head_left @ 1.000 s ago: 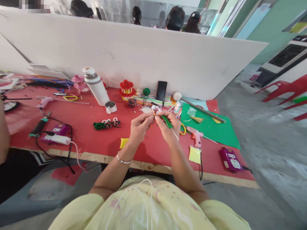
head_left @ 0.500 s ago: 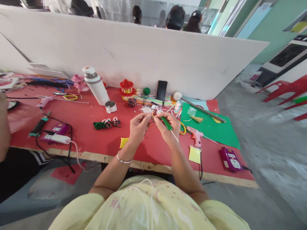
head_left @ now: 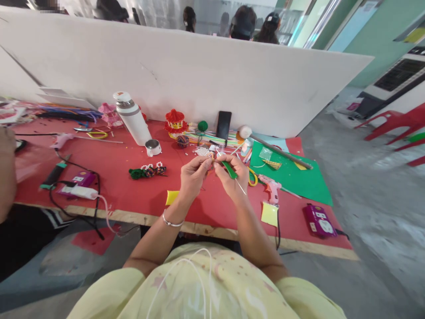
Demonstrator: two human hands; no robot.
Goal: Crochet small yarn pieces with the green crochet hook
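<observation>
Near the centre of the frame, above the red desk [head_left: 116, 181], a green-handled crochet hook [head_left: 229, 169] slants across the right hand [head_left: 236, 177]. The fingers of that hand close around it, thumb and forefinger nearly meeting. It looks light and rigid, its smooth handle perhaps slightly slippery, so the green grip seems the best hold. The fingers of the left hand [head_left: 191, 178] pinch a tiny orange strand [head_left: 212, 156], probably soft, limp and best taken at its edge; its exact form is too small to tell.
</observation>
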